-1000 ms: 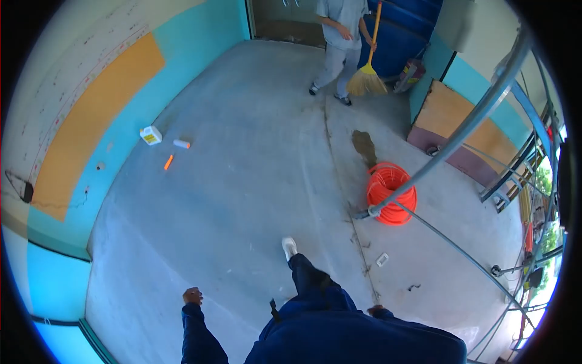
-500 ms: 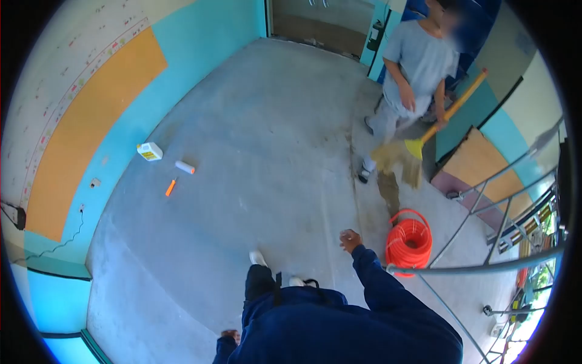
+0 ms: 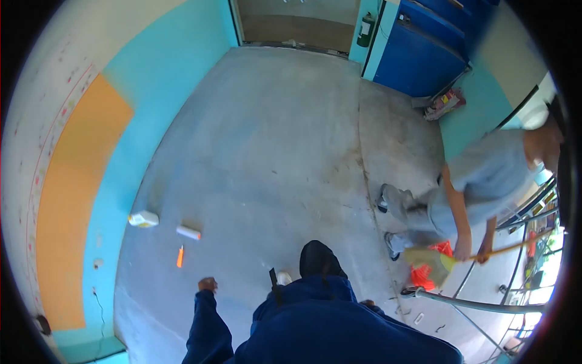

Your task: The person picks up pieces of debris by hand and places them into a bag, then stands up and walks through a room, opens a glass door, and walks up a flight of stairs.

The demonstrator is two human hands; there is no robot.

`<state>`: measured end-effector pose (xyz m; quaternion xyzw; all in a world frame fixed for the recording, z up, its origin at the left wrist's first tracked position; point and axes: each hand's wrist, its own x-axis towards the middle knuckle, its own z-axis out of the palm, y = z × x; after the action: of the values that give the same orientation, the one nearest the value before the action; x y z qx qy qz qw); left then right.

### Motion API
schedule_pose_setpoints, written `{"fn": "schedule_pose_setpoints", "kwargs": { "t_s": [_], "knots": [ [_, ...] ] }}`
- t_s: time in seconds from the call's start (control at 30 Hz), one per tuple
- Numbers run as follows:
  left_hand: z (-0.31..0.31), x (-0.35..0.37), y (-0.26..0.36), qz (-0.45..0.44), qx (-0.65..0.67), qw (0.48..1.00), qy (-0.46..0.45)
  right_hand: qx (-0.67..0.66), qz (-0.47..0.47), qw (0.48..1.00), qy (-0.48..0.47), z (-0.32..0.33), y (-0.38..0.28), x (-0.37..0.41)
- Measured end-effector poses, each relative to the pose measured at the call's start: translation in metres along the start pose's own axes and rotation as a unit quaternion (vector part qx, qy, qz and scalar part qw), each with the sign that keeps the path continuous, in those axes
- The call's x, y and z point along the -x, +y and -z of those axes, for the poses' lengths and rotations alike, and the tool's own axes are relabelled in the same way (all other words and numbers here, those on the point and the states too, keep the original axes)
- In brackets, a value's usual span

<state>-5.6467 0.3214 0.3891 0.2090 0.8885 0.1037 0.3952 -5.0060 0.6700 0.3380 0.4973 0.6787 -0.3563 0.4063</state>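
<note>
My left hand point(image 3: 208, 284) hangs in front of my dark blue sleeve, over the grey floor, its fingers curled and too small to make out fully. Nearest to it, on the floor, lie an orange-handled tool point(image 3: 180, 257) and a white roller point(image 3: 188, 232) with an orange end. A white jug point(image 3: 143, 219) lies beside the turquoise wall. Only a sliver of my right hand point(image 3: 367, 302) shows at the right side of my body; its fingers are hidden.
At the right a person in grey point(image 3: 485, 176) bends over, both hands on a broom point(image 3: 512, 247) whose head covers part of the orange coil point(image 3: 422, 277). A metal frame point(image 3: 485, 305) curves below. A blue cabinet point(image 3: 418, 54) and fire extinguisher point(image 3: 365, 30) stand at the back.
My left hand has swung forward and my right hand back beside my body. The view has shifted forward. The person with the broom has moved right and nearer, now bending beside the orange coil.
</note>
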Motion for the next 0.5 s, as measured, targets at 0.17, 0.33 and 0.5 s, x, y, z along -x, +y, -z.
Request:
{"fn": "schedule_pose_setpoints", "kwargs": {
  "t_s": [0.17, 0.33, 0.5],
  "knots": [
    [0.138, -0.174, 0.133, 0.108, 0.376, 0.905, 0.166, -0.146, -0.083, 0.986, -0.011, 0.078, -0.064, -0.077],
    [0.161, -0.309, 0.187, -0.041, 0.097, 0.984, -0.146, 0.213, 0.149, 0.956, 0.135, 0.278, -0.164, -0.209],
    [0.135, -0.319, 0.246, 0.217, 0.263, 0.927, -0.154, -0.513, 0.069, 0.825, 0.228, 0.556, -0.302, -0.289]
  ]
}}
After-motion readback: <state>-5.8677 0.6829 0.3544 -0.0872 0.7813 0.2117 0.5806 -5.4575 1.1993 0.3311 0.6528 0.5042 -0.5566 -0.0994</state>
